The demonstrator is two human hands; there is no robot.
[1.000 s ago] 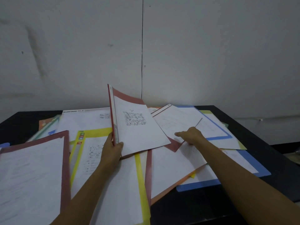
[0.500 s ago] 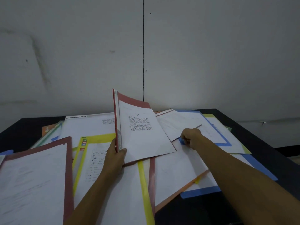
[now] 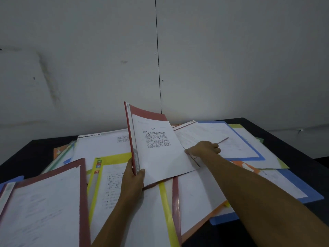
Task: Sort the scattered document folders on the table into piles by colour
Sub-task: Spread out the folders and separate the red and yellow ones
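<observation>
Left hand point(image 3: 133, 177) grips the tilted red folder point(image 3: 160, 154) by its spine; right hand point(image 3: 204, 148), curled, seems to pinch its right edge.

Hands point(image 3: 132, 177) and forearms point(image 3: 249, 189) apparently bare.

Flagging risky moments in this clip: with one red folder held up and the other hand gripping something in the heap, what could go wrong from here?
1. The left hand grips the upright red plastic folder only at its lower spine; its white sheets might sag or slide out.
2. The right hand pinches a corner of a flat red-edged folder overlapping the blue-bordered folder; pulling could drag that one along and mix colours.
</observation>
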